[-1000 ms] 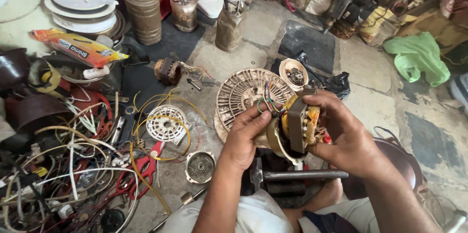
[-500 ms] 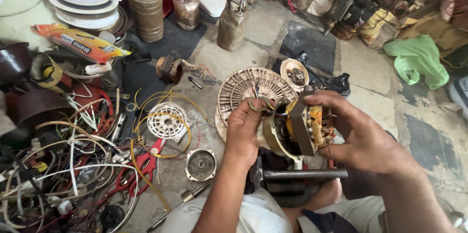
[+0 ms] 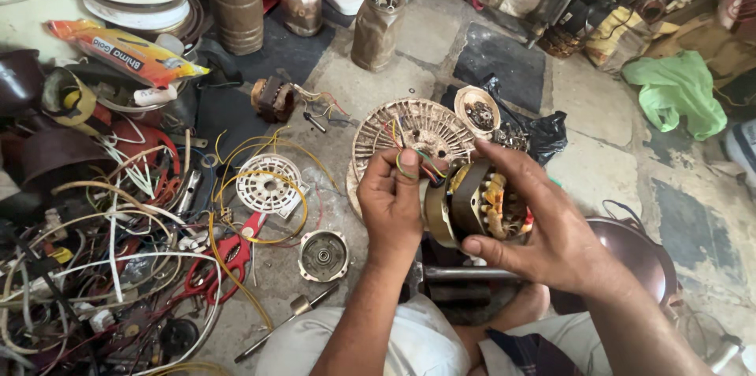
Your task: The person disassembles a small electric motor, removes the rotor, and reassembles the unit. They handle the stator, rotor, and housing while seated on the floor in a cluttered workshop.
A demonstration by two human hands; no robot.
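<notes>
right hand [image 3: 551, 226] is gripping a motor stator [image 3: 472, 204]; left hand [image 3: 396, 191], just left, is pinching its coloured wires [image 3: 409, 157].

The motor part [image 3: 472, 203] was dull metal with shiny copper wire. The round grille [image 3: 409, 136] looked like dusty plastic. The floor [image 3: 598, 163] was rough stone. The bag [image 3: 677, 92] was soft green cloth.

Well away to the upper left of the left hand's fingers [image 3: 394, 175] lies a long, flat orange-and-yellow plastic packet with red ends [image 3: 126, 51], resting slantwise on the clutter. No signs or screens show.
</notes>
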